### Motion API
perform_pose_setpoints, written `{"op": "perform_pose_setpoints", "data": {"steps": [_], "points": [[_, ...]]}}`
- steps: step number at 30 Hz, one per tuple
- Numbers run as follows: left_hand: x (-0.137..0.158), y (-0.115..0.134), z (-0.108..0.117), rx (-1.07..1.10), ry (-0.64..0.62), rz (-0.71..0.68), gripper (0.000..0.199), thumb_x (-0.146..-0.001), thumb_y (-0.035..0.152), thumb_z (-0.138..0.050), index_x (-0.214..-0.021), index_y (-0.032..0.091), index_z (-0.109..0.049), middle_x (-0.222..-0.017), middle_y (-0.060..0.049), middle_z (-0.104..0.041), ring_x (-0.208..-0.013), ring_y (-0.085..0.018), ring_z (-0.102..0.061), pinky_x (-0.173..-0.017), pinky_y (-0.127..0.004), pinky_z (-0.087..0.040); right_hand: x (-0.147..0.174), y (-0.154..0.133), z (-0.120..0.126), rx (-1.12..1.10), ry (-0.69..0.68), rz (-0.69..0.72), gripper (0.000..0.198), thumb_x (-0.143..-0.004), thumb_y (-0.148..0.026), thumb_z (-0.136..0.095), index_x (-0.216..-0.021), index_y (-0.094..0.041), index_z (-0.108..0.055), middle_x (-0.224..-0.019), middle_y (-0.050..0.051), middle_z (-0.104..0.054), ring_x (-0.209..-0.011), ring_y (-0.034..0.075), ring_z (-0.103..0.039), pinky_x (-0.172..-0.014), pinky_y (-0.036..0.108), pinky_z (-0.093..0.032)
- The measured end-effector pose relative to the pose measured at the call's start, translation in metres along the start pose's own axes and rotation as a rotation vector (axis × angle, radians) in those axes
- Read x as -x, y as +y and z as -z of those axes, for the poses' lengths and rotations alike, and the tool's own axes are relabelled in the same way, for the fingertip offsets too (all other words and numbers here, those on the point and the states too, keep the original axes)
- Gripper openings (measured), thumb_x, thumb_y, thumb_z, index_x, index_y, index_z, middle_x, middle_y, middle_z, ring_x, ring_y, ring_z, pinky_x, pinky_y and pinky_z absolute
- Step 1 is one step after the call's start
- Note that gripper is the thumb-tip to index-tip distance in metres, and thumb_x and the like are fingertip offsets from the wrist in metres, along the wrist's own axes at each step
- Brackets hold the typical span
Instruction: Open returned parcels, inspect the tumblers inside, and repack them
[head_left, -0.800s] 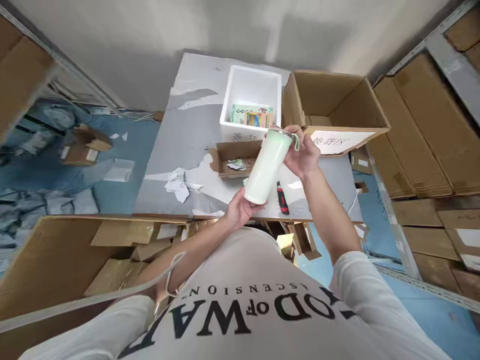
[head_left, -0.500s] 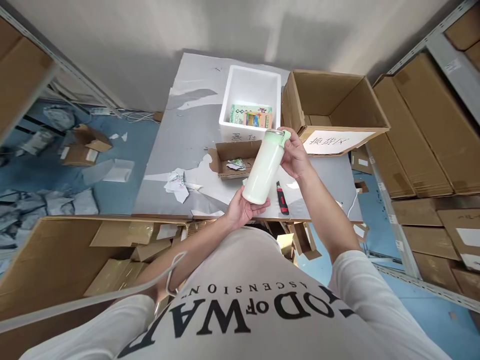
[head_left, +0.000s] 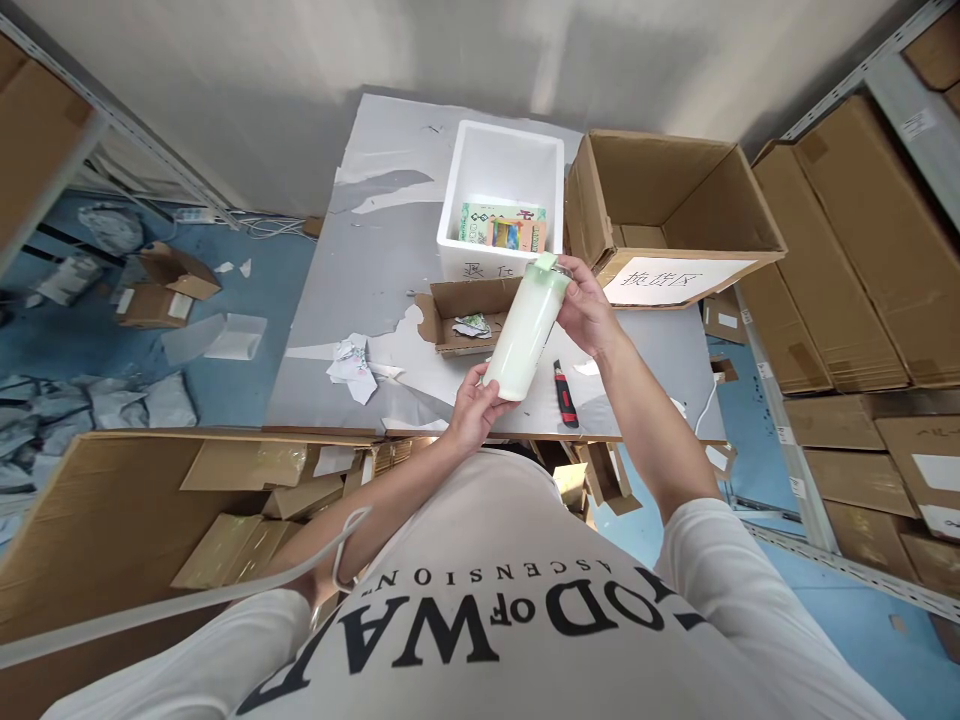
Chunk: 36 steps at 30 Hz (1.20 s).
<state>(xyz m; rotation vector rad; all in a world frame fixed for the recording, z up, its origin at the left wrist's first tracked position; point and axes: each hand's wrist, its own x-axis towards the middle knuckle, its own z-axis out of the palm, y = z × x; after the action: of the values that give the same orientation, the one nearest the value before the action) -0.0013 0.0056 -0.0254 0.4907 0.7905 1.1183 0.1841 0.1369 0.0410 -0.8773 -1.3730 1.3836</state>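
Observation:
A pale green thermos bottle (head_left: 526, 330) is held tilted above the front of the table, its lid end up and to the right. My left hand (head_left: 475, 408) grips its bottom end, the thumb lying on the side. Around the lid end, my right hand (head_left: 587, 305) is closed, with part of its fingers behind the bottle. Behind the bottle an open small cardboard box (head_left: 442, 300) holds a crumpled bit of printed paper (head_left: 472, 325). A red and black utility knife (head_left: 565, 395) lies on the table to the right of the bottle.
A white foam box (head_left: 500, 258) with printed booklets (head_left: 504, 227) stands at the back beside a large open carton (head_left: 675, 245) with a handwritten label. Torn paper (head_left: 352, 368) lies on the grey table (head_left: 322, 290). A big carton of cardboard (head_left: 112, 500) stands at lower left; loaded shelves (head_left: 840, 300) rise at right.
The bottle has turned about its length, so the lid's tab has swung from the right side to the front. My left hand has shifted from under the base onto its side.

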Motion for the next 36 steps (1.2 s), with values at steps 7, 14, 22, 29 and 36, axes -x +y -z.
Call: {"op": "perform_pose_setpoints", "data": {"steps": [7,14,22,29,36], "points": [[0.003,0.018,-0.003,0.161,-0.176,0.272,0.075,-0.085,0.072,-0.044,-0.126,0.011,-0.056,-0.099,-0.016,-0.074,-0.077,-0.024,-0.071,-0.079,-0.038,-0.053,-0.006,-0.023,0.003,-0.068,-0.126,0.055,0.073,-0.061,-0.082,-0.066,-0.113,-0.031,-0.058,-0.135,0.005,-0.057,-0.129,0.033,-0.051,-0.099,0.057,-0.047],[-0.002,0.016,-0.001,0.108,-0.143,0.291,0.073,-0.089,0.07,-0.042,-0.135,0.015,-0.051,-0.113,-0.018,-0.072,-0.095,-0.028,-0.072,-0.088,-0.041,-0.052,-0.005,-0.01,-0.002,-0.18,-0.027,-0.01,0.065,-0.062,-0.067,-0.077,-0.113,-0.032,-0.056,-0.127,0.003,-0.063,-0.123,0.031,-0.058,-0.096,0.054,-0.052],[-0.008,0.004,0.012,0.02,-0.08,0.146,0.068,-0.073,0.062,-0.072,-0.125,0.021,-0.055,-0.108,-0.011,-0.073,-0.095,-0.027,-0.072,-0.093,-0.046,-0.051,-0.003,0.006,0.008,-0.112,0.02,-0.041,0.075,-0.061,-0.075,-0.072,-0.121,-0.035,-0.054,-0.13,0.004,-0.062,-0.121,0.029,-0.059,-0.094,0.049,-0.054],[-0.019,0.011,0.021,-0.06,-0.069,0.101,0.07,-0.078,0.069,-0.062,-0.13,0.022,-0.052,-0.112,-0.012,-0.072,-0.097,-0.028,-0.072,-0.091,-0.044,-0.051,-0.005,-0.009,0.012,0.14,0.051,-0.039,0.066,-0.063,-0.069,-0.075,-0.116,-0.034,-0.058,-0.126,0.003,-0.062,-0.116,0.029,-0.059,-0.084,0.048,-0.058],[-0.032,0.019,0.057,-0.645,0.036,-0.322,0.075,-0.058,0.053,-0.085,-0.121,0.022,-0.059,-0.114,-0.011,-0.066,-0.112,-0.029,-0.061,-0.1,-0.044,-0.045,0.015,-0.009,0.031,0.302,0.256,0.208,0.067,-0.074,-0.071,-0.064,-0.131,-0.04,-0.048,-0.138,0.004,-0.05,-0.13,0.035,-0.048,-0.088,0.054,-0.055]]}}
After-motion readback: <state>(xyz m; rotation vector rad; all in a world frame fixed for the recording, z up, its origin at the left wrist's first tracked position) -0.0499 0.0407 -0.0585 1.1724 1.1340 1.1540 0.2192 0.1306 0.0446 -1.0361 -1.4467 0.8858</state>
